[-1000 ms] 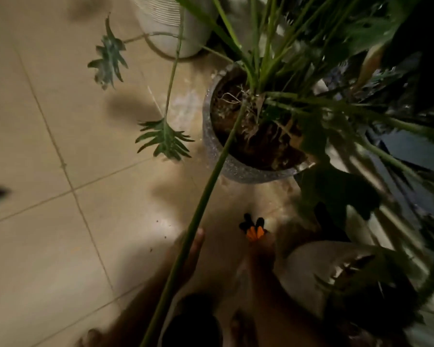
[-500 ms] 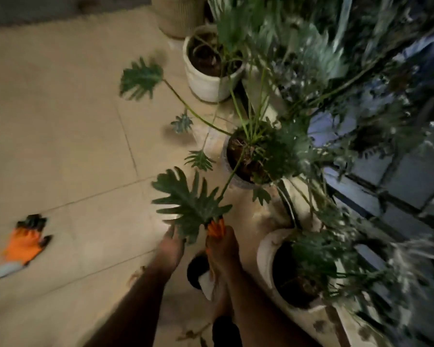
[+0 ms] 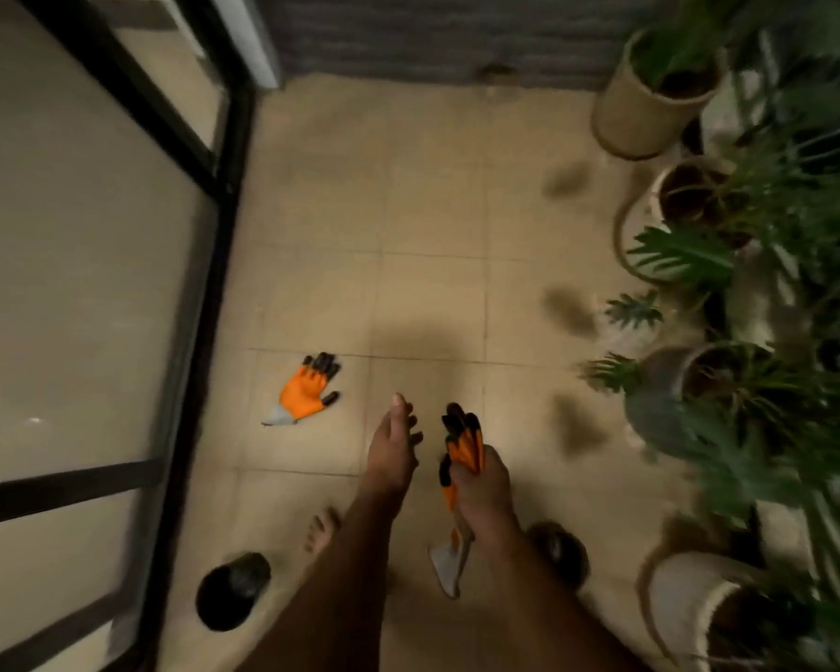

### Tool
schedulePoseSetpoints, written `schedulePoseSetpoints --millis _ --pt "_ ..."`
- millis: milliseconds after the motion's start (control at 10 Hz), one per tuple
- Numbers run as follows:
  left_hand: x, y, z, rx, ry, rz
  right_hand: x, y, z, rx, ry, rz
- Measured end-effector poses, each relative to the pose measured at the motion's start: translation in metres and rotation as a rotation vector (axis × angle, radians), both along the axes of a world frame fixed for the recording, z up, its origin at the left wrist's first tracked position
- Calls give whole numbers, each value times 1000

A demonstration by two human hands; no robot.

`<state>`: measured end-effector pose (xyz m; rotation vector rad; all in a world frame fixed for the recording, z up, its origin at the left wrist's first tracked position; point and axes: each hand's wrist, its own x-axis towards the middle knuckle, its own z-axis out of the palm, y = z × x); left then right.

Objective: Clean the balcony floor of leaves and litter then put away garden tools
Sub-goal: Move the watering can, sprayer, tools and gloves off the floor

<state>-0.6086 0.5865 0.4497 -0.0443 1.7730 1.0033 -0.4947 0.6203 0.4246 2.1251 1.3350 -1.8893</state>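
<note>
Writing: no readable brand, label or lettering can be made out on the gloves or pots; the view is dim and blurred.
Right hand: the right hand [image 3: 483, 482] is held out low over the floor, back of the hand up, its fingers [image 3: 493, 460] clenched round the middle of an orange glove [image 3: 461, 448].
Held glove: the black fingertips are seen pointing forward past the knuckles, and the grey cuff hangs down below the wrist.
Left hand: the left hand [image 3: 393, 446] is stretched forward just beside the right one, its fingers released and loosely bent, with nothing held.
Second glove: a matching orange glove on the floor [image 3: 306, 391] is seen lying flat on the tiled floor [image 3: 432, 211], black tips away from the person, left of the left hand and apart from it, near the glass door [image 3: 93, 283].
Feet: a bare foot [image 3: 322, 528] is seen below the left forearm, with a dark round object [image 3: 233, 590] beside it on the tiles; what that object is cannot be told.
Plants: potted plants [image 3: 748, 308] are ranged along the right edge, a tan pot [image 3: 636, 114] farthest away.
</note>
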Motion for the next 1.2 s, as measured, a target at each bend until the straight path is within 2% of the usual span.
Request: schedulePoseSetpoints --millis 200,300,400,700,900,1000,1100,1200 --pt "-131 -52 15 6 37 -27 -132 -43 16 24 44 -25" --pt "-183 -72 22 -27 115 -92 -178 -54 25 48 54 -36" --pt "-217 -85 12 -65 162 -75 -207 -54 20 72 32 -5" --pt "-273 -83 -21 -176 141 -20 -256 -31 -29 83 -137 92" --pt "-312 -70 -95 -200 119 -31 -292 -31 -108 82 -182 75" --pt "-334 -66 -157 -207 91 -105 -312 -37 -160 111 -215 3" --pt "-335 -53 -250 -194 54 -232 -326 -50 -213 174 -290 -35" --pt "-333 -32 -301 -228 -54 -227 -337 -63 -270 170 -363 -98"
